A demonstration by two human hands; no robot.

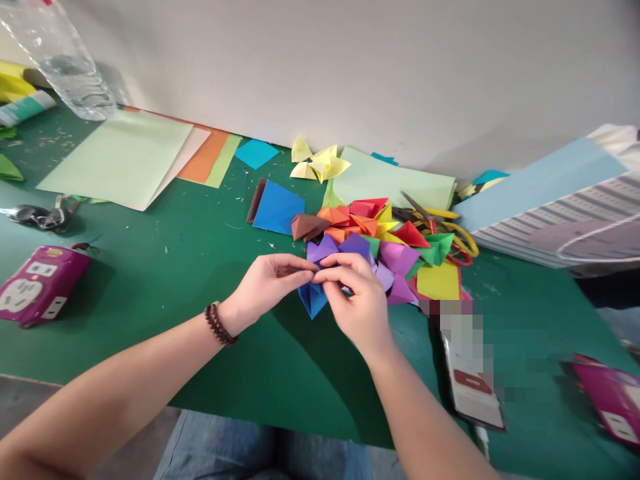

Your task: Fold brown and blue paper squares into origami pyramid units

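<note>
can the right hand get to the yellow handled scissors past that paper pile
Probably yes, once it lets go. The right hand is on the folded purple paper; the pile of folded paper lies between, but the yellow-handled scissors stick out past the pile's right side, leaving a way around.

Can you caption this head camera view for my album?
Left hand and right hand pinch purple folded paper amid colourful origami pieces on a green tabletop.

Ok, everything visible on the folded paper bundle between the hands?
The folded paper bundle is matte, with a blue point angled downward and purple points above. The left hand and right hand pinch it from either side above the green mat. Its far edge meets a pile of coloured folded pieces.
</note>
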